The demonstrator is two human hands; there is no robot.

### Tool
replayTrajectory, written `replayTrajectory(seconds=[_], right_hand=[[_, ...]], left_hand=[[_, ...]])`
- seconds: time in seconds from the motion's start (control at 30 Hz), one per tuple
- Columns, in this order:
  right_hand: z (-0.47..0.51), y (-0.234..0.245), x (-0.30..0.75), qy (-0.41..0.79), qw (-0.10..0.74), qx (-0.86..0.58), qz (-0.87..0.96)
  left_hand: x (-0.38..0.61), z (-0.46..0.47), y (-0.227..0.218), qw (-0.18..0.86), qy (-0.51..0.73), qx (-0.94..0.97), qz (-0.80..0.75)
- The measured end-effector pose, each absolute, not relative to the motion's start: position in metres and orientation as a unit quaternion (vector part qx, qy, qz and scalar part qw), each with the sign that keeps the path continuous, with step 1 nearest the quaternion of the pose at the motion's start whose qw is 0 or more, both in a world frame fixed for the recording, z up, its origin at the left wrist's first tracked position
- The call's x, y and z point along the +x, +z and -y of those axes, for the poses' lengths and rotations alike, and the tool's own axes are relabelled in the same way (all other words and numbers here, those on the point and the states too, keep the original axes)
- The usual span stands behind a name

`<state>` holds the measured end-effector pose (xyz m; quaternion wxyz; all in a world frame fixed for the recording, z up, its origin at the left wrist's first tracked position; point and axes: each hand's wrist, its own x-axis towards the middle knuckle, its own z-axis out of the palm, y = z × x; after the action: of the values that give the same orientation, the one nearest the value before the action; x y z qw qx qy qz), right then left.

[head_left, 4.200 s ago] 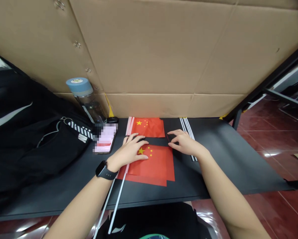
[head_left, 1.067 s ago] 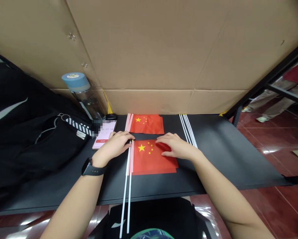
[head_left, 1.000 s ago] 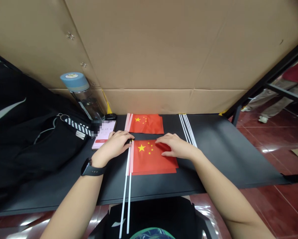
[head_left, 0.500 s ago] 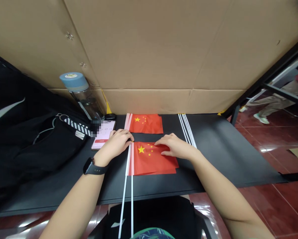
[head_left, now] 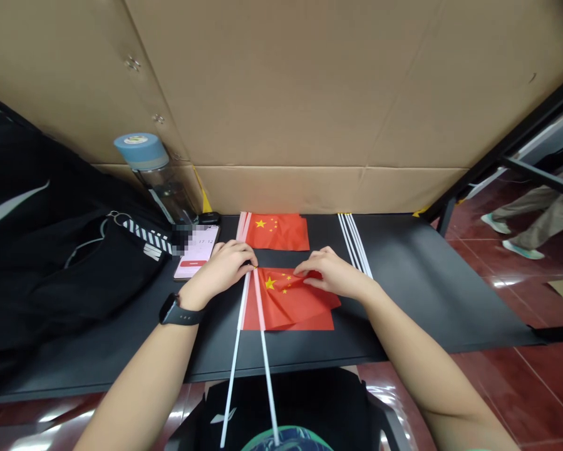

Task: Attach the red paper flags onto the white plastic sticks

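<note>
Two small red flags with yellow stars lie overlapping in front of me. The upper flag point(head_left: 281, 307) has its white stick point(head_left: 268, 369) slanting down over the table's front edge. The lower flag point(head_left: 319, 322) shows beneath it, its own white stick point(head_left: 232, 382) further left. My left hand point(head_left: 232, 263), with a watch on the wrist, pinches the top end of the upper flag's stick. My right hand point(head_left: 330, 272) has its fingers curled on the upper flag's top edge, gripping the cloth. Behind them lies a stack of red flags point(head_left: 281, 233).
Several white sticks point(head_left: 355, 244) lie to the right on the black table point(head_left: 413, 275). On the left are a phone point(head_left: 196, 254), a bottle with a blue lid point(head_left: 156, 175) and a black bag point(head_left: 37, 250). Cardboard point(head_left: 281, 94) walls the back. A person's legs point(head_left: 535, 213) show at far right.
The upper flag's stick has swung so its lower end lies further right, and the cloth has shifted and tilted over the lower flag. Both hands stay nearly in place.
</note>
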<state>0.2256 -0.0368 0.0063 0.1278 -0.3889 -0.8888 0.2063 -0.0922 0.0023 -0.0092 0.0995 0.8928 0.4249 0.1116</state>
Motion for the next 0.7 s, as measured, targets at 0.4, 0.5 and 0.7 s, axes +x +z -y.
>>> replayTrajectory(seconds=[0.4, 0.5, 0.7], right_hand=[[0.037, 0.008, 0.226, 0.226, 0.126, -0.385, 0.886], [0.04, 0.007, 0.216, 0.229, 0.171, -0.381, 0.879], [0.047, 0.002, 0.196, 0.286, 0.211, -0.381, 0.854]], left_hand=[[-0.085, 0.007, 0.01, 0.207, 0.21, 0.88, -0.373], [-0.082, 0.009, 0.009, 0.224, 0.217, 0.878, -0.362], [-0.075, 0.012, 0.011, 0.235, 0.276, 0.867, -0.342]])
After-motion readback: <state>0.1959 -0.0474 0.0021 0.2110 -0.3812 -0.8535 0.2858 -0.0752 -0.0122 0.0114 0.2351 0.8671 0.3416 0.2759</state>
